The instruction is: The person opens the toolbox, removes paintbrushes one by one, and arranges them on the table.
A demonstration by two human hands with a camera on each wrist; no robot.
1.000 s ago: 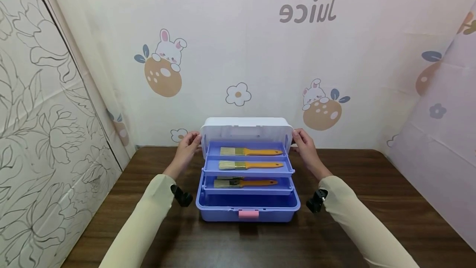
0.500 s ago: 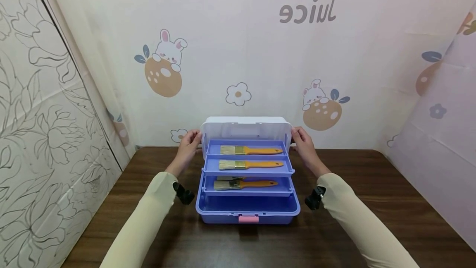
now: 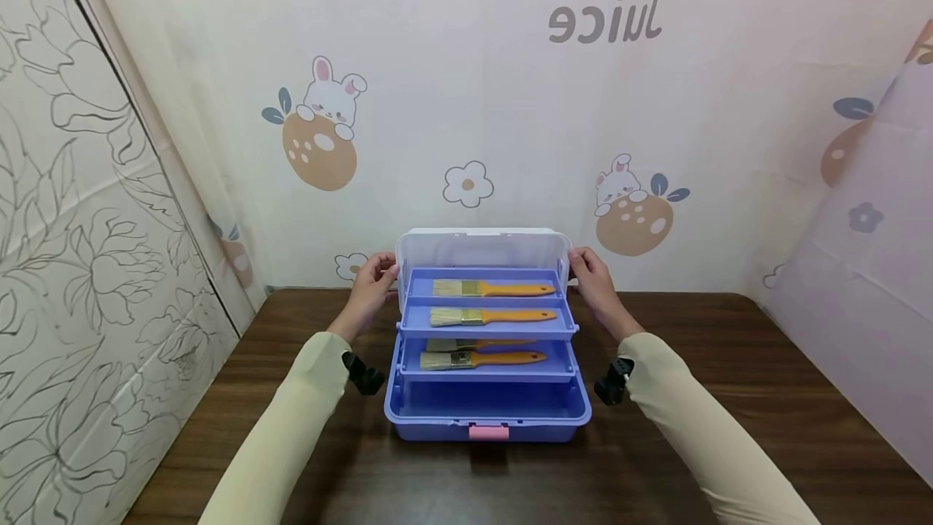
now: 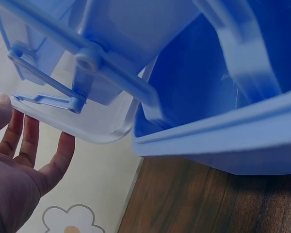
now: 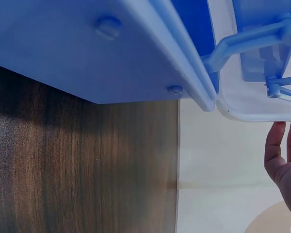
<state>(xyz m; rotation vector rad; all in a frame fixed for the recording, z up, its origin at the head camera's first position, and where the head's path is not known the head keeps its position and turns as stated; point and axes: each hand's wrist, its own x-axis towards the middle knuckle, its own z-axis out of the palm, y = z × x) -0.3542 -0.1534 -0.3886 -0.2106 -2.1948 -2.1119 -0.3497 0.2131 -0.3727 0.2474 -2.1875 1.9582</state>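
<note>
A blue storage box (image 3: 423, 432) with a pink latch (image 3: 489, 433) stands on the table, its translucent white lid (image 3: 484, 243) raised at the back. My left hand (image 3: 368, 292) grips the lid's left edge between thumb and fingers. On the opposite edge, my right hand (image 3: 599, 290) holds the lid the same way. Blue trays rise in steps on hinged arms (image 4: 128, 80). Flat paintbrushes with yellow handles lie in them: one at the top (image 3: 496, 289), one below it (image 3: 496, 316), and a lower brush (image 3: 488, 359) partly covering another brush (image 3: 466, 343).
The dark wood table (image 3: 729, 395) extends on both sides and in front of the box. Close behind rises a pale curtain (image 3: 408, 87) printed with rabbits and flowers. A flower-patterned panel (image 3: 95, 266) borders the left, and more cloth hangs at right.
Both hands have tipped the lid slightly further back, so less of its top shows. The trays have shifted up a little, and more of the partly covered lower brush is visible.
</note>
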